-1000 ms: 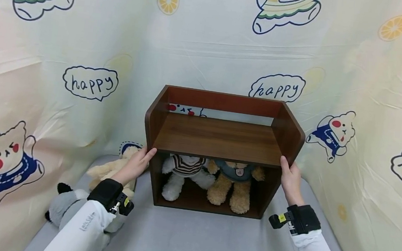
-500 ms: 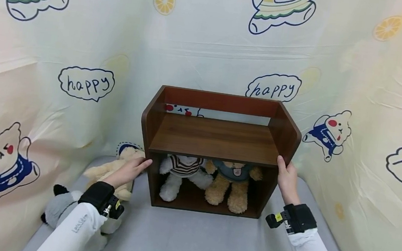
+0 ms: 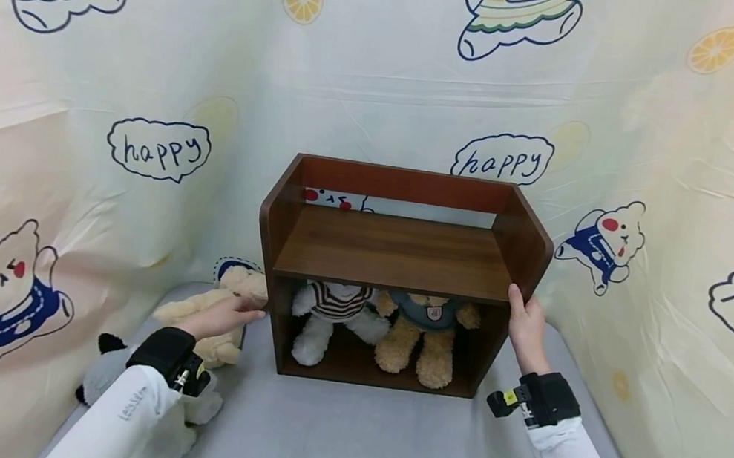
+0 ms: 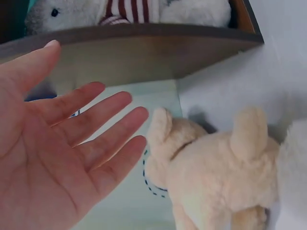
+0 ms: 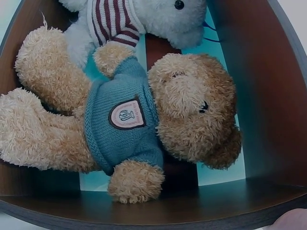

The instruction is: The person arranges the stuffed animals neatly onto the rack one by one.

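Observation:
A dark brown two-tier wooden shelf (image 3: 398,251) stands on the grey surface. My right hand (image 3: 526,334) grips its right side panel, thumb at the front edge and fingers along the outside. My left hand (image 4: 72,139) is off the shelf, fingers spread and straight, palm bare, beside the left panel. A cream plush toy (image 4: 216,172) lies just past those fingers. Inside the lower tier sit a curly tan teddy bear (image 5: 122,115) in a teal sweater and a grey-white plush toy (image 3: 333,322) in a striped shirt; the upper board hides their heads in the head view.
A grey-and-white plush toy (image 3: 99,380) with black ears lies at the left, partly hidden behind my left forearm. The grey padded surface (image 3: 344,443) extends in front of the shelf. Printed cloth walls (image 3: 368,87) with bears and "happy" bubbles enclose the back and sides.
My left hand has let go of the shelf's left panel and moved left and down, over the cream plush toy in the head view. The right hand and shelf have stayed put.

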Available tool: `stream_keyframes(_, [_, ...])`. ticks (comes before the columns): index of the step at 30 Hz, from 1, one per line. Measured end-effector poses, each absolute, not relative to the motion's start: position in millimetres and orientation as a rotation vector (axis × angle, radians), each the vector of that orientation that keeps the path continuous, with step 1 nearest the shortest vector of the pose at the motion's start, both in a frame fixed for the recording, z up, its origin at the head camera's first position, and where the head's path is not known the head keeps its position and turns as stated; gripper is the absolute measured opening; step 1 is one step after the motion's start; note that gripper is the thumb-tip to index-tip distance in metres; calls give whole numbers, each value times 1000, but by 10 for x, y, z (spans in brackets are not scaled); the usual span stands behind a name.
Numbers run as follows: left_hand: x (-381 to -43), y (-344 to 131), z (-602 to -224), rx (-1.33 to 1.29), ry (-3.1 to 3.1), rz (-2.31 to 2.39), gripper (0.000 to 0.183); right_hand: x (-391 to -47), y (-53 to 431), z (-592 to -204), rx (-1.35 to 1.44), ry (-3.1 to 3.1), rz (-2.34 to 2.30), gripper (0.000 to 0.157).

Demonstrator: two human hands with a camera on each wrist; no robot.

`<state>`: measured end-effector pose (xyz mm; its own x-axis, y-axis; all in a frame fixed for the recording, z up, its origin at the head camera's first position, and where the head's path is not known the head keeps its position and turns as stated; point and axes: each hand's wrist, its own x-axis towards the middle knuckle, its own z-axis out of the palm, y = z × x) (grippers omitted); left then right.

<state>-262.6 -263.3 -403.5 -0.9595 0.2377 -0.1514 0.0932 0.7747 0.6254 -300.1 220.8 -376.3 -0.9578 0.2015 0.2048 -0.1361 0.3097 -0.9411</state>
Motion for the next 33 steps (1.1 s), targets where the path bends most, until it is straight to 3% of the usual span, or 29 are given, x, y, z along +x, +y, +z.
stream_keyframes(16, [-2508, -2895, -3924, 292, 2747, 870, 34, -3003, 2207, -3761, -38, -2284, 1683, 55])
stream_keyframes(27, [-2539, -3128, -3899, 259, 2658, 791, 60, -3023, 2221, -3790, -39, -2291, 1663, 54])
stream_keyframes(33, [-2492, -3189, -3842, 183, 2653, 771, 51, -3030, 2221, -3793, -55, -2297, 1651, 53])
